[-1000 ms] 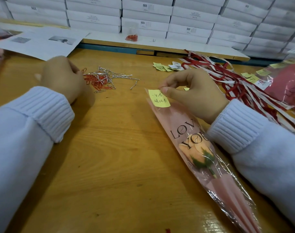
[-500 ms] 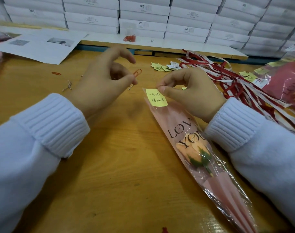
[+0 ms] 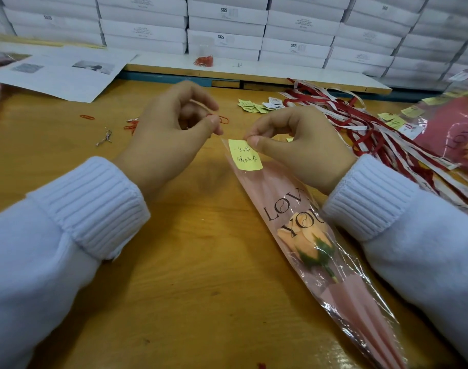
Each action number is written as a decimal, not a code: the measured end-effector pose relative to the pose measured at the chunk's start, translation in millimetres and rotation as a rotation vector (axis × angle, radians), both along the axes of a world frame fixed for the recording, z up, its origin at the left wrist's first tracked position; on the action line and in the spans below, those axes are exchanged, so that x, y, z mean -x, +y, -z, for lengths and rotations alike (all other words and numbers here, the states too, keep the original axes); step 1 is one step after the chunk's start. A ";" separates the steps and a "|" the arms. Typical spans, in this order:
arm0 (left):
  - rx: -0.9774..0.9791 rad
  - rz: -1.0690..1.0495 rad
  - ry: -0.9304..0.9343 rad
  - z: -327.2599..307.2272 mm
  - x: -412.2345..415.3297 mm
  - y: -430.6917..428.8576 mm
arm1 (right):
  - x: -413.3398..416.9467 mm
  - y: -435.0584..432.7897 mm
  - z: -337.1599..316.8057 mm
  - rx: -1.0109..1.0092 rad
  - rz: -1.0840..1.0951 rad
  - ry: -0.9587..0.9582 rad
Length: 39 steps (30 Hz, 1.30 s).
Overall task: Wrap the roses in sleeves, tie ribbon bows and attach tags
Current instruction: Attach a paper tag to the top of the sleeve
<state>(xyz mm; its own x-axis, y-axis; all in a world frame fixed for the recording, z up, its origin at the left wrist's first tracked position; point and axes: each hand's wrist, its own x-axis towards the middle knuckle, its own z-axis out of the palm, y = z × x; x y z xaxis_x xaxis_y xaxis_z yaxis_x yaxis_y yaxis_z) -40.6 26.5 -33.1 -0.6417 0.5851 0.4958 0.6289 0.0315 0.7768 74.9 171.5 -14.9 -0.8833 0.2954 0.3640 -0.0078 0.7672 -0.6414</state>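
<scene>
A peach rose [image 3: 306,242] lies in a pink "LOVE YOU" sleeve [image 3: 342,275] on the wooden table [image 3: 190,275], its top end pointing away from me. A yellow handwritten tag [image 3: 244,155] sits on the sleeve's top corner. My right hand [image 3: 299,147] pinches that tag and the sleeve edge between thumb and forefinger. Just left of the tag, my left hand [image 3: 171,131] pinches an orange-red paper clip [image 3: 222,119], its loop sticking out past the fingertips.
Loose paper clips [image 3: 129,126] lie at the left, more yellow tags [image 3: 251,105] behind the hands. Red and white ribbons [image 3: 360,129] spread at the right beside wrapped roses [image 3: 456,134]. Printed sheets [image 3: 65,73] lie at the back left, white boxes [image 3: 227,27] stacked behind.
My left hand left the pile of paper clips with one clip pinched and came right, close to the tag. My right hand kept its pinch on the tag.
</scene>
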 end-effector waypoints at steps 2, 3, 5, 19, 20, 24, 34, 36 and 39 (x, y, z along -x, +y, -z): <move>0.008 0.000 0.011 0.1 0.7 -0.1 | 0.0 -0.1 -0.3 -0.004 -0.001 -0.003; 0.014 0.007 0.024 -0.1 0.6 -0.3 | 0.0 -0.2 -0.5 -0.008 -0.001 -0.004; 0.027 0.026 0.038 -0.5 0.0 -0.6 | -0.2 -0.3 -0.6 -0.011 -0.004 -0.002; 0.022 0.109 -0.002 -1.1 -4.4 -0.4 | -0.8 -2.0 -1.0 0.005 0.002 -0.007; 0.025 0.114 -0.014 -0.5 -3.9 -0.2 | -0.9 -2.1 -1.2 0.007 0.002 -0.008; 0.010 0.119 -0.073 0.7 -2.7 0.5 | -0.7 -2.4 -1.0 -0.001 -0.002 -0.010; 0.064 0.089 -0.006 -2.5 -6.3 0.0 | -0.5 -4.2 0.1 0.047 -0.008 0.026; 0.084 0.091 0.027 -4.2 -8.7 0.4 | -0.3 -4.6 0.5 0.045 -0.003 0.020; 0.112 0.076 0.050 -5.7 -10.9 0.8 | -0.2 -5.4 0.0 0.044 -0.014 0.014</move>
<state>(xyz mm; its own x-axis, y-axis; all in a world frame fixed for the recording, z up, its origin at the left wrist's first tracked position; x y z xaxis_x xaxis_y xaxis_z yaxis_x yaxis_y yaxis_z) -29.7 27.3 -27.4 -0.5695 0.6846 0.4550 0.6705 0.0668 0.7389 75.2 166.1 -14.9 -0.8824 0.2990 0.3634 -0.0275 0.7381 -0.6741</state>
